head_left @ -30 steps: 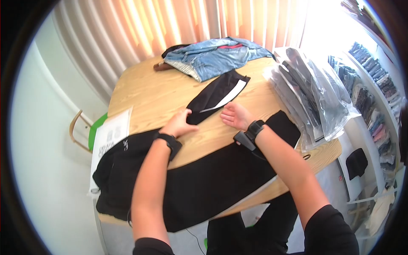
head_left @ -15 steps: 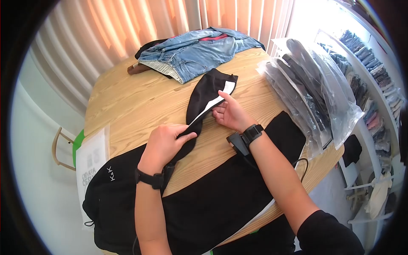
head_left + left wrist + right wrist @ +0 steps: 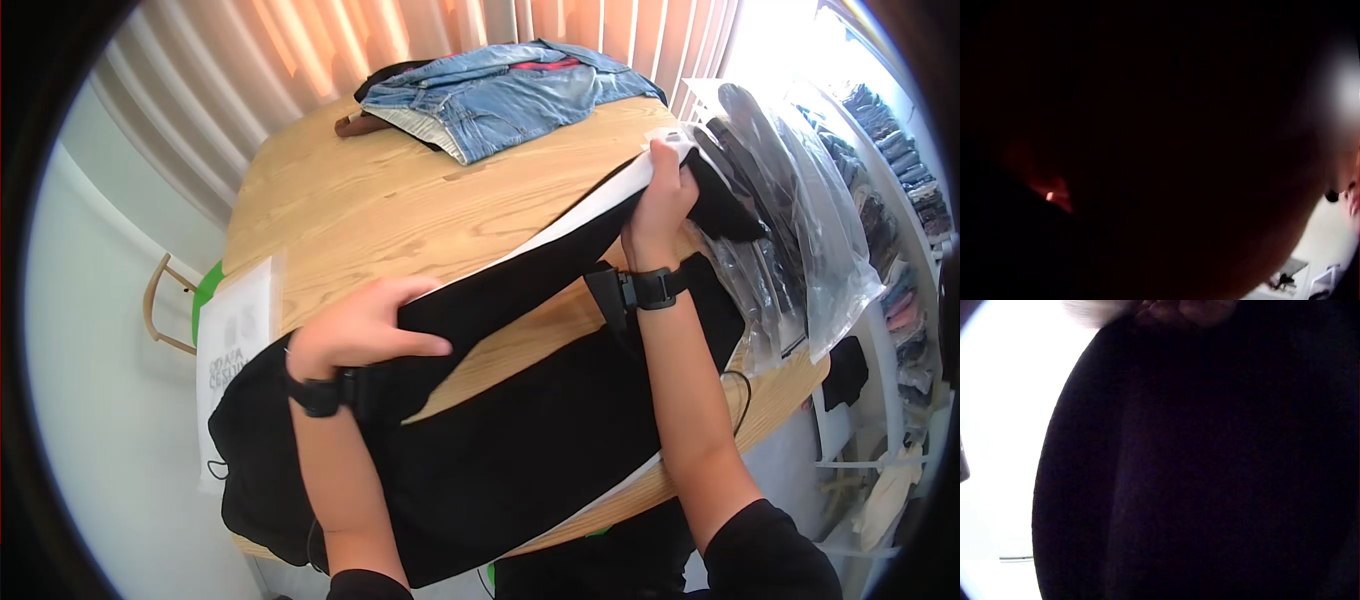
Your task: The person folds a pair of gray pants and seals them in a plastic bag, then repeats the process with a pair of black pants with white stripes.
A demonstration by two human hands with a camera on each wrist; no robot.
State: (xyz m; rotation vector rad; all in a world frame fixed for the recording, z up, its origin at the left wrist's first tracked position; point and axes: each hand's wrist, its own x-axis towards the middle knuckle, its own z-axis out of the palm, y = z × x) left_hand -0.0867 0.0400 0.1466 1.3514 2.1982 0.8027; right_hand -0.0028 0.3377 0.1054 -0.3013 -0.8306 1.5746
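Observation:
A pair of black pants (image 3: 520, 450) with a white side stripe lies across the near part of the table, its waist end to the left. My right hand (image 3: 662, 205) grips the far leg (image 3: 520, 290) near its hem and holds that end raised, with the hem hanging past the fingers. Over the upper part of the same leg lies my left hand (image 3: 365, 325), fingers extended and thumb spread apart. Black cloth (image 3: 1197, 456) fills most of the right wrist view, with fingertips (image 3: 1194, 309) at its top edge. The left wrist view is almost wholly dark.
A denim garment (image 3: 510, 100) lies on dark and brown clothing at the table's (image 3: 350, 215) far side. Clear-bagged clothes (image 3: 780, 210) are stacked at the right edge. A printed plastic bag (image 3: 235, 320) sits partly under the pants at left, near a green chair (image 3: 207, 285).
The right hand has taken hold of the far leg near its hem and swung it right, toward the bagged clothes. My left hand has loosened its pinch on the leg and spread its fingers.

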